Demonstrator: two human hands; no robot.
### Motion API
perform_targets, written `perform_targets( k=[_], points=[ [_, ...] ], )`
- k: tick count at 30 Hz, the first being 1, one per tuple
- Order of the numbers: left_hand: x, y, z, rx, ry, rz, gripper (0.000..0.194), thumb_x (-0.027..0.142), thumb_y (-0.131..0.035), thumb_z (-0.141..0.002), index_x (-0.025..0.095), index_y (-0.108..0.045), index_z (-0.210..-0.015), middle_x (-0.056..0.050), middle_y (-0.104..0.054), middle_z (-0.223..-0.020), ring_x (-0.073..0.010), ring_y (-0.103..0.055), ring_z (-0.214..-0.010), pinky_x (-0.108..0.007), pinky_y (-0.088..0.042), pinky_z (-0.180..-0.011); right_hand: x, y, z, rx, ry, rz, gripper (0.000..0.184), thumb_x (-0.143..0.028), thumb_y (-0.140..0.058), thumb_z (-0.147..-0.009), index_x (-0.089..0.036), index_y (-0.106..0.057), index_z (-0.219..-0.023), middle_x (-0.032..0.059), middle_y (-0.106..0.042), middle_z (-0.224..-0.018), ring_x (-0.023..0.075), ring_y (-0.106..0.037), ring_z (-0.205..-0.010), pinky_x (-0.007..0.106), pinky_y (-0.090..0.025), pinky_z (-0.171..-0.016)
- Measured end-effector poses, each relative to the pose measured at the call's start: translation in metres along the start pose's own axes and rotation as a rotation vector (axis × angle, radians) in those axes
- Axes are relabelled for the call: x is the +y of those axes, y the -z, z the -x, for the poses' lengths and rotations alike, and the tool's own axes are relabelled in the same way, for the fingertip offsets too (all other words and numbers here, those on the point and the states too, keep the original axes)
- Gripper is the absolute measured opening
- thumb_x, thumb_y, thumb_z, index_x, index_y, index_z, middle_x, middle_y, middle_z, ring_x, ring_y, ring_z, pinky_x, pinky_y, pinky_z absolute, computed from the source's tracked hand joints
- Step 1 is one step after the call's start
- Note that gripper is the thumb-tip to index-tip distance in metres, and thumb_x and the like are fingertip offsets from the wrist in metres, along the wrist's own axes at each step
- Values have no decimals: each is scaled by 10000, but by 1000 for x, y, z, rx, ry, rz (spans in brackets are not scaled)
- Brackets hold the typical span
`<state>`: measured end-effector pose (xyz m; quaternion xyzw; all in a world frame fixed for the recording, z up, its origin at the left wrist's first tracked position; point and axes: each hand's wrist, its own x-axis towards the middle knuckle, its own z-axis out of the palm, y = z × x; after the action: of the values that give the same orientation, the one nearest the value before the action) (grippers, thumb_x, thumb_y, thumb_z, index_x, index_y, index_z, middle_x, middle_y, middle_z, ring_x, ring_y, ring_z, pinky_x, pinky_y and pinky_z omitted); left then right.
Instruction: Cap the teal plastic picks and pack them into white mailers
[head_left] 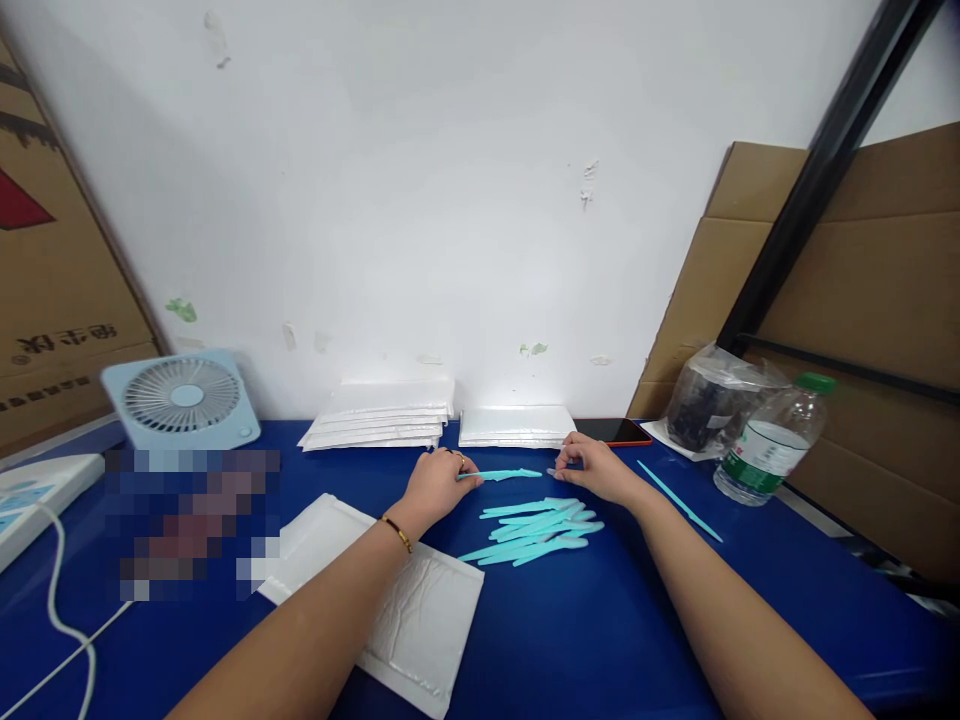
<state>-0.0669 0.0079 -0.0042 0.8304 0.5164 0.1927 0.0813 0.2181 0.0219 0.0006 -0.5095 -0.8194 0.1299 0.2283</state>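
Between thumb and fingers, my left hand (pixel 444 480) pinches the handle end of a turquoise eyebrow razor (pixel 510 474), which points to the right. My right hand (pixel 592 468) is closed on a small clear piece (pixel 553 472), perhaps a blade cover, just off the razor's tip. Below both hands lies a loose pile of turquoise eyebrow razors (pixel 536 530). One more razor (pixel 679 500) rests alone to the right of my right forearm. Under my left forearm is a white padded envelope (pixel 427 620), partly hidden.
Two stacks of white padded envelopes (pixel 382 412) (pixel 516 425) stand against the wall, with a phone (pixel 616 431) beside them. At right are a plastic bottle (pixel 772 445) and a bagged dark item (pixel 701 400). A blue fan (pixel 181 400) and power strip (pixel 45 500) sit at left.
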Motion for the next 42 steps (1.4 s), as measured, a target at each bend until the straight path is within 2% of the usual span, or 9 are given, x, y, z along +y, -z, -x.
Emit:
perform_targets(
  k=[6, 14, 18, 23, 28, 31, 34, 37, 42],
  points=[
    [-7, 0, 2, 51, 17, 15, 335, 443, -591, -740, 312, -617, -1048, -6, -612, -1031, -213, -513, -989, -316, -378, -828, 2, 8, 6, -60, 16, -92, 150, -331, -602, -738, -197, -671, -747, 23, -561, -854, 148, -526, -757, 258, -398, -680],
    [-7, -8, 0, 39, -10, 70, 249, 345, -510, -819, 314, -638, -1030, 5, -596, -1063, -192, -503, -994, -304, -371, -867, -15, -2, 6, -270, 73, -63, 174, -352, -657, -688, -193, -687, -752, 28, -564, -837, 144, -519, -726, 246, -399, -653],
    [10, -2, 6, 65, -67, 118, 308, 435, -446, -846, 286, -634, -1039, -9, -617, -1049, -193, -508, -994, -309, -374, -854, -23, -5, 6, -219, 114, -67, 140, -326, -627, -725, -193, -654, -760, 26, -552, -835, 143, -506, -738, 254, -400, -680],
    [24, -4, 8, -40, -169, 102, 224, 403, -507, -817, 261, -680, -815, 20, -672, -878, -169, -550, -875, -287, -376, -801, -35, -11, 4, -137, 166, -81, 132, -321, -593, -763, -195, -629, -745, 31, -525, -846, 149, -500, -767, 259, -403, -686],
    [12, -3, 5, -1, -66, 3, 240, 384, -479, -830, 252, -679, -816, -6, -665, -878, -189, -536, -901, -303, -376, -801, -23, -5, 3, -82, 117, -35, 121, -313, -599, -758, -199, -634, -737, 24, -525, -839, 139, -497, -728, 251, -395, -653],
    [1, 0, 4, 39, -25, -7, 232, 399, -521, -802, 291, -652, -960, -3, -633, -1003, -205, -511, -981, -322, -372, -832, -12, 5, 6, -64, 32, -50, 142, -326, -615, -738, -188, -647, -730, 27, -542, -836, 137, -504, -701, 257, -399, -647],
    [-6, 0, 4, 24, -21, 16, 291, 412, -551, -780, 345, -610, -1057, 15, -585, -1106, -210, -500, -1023, -324, -379, -841, -9, 15, 12, -172, 28, -133, 193, -374, -641, -713, -188, -667, -757, 32, -561, -840, 153, -527, -743, 262, -412, -667],
    [-9, -3, 2, -21, -27, 32, 215, 369, -510, -811, 323, -651, -967, 19, -605, -1048, -191, -524, -979, -303, -386, -842, -12, 20, 15, -329, 65, -156, 238, -404, -707, -633, -198, -686, -751, 26, -566, -819, 165, -531, -754, 268, -418, -675],
    [-6, -6, 1, -40, -33, 95, 255, 330, -492, -816, 274, -645, -1012, -9, -614, -1030, -180, -530, -970, -266, -405, -840, -15, 19, 14, -369, 95, -147, 223, -404, -693, -647, -192, -677, -712, 25, -558, -795, 162, -524, -740, 270, -415, -674]
  ],
)
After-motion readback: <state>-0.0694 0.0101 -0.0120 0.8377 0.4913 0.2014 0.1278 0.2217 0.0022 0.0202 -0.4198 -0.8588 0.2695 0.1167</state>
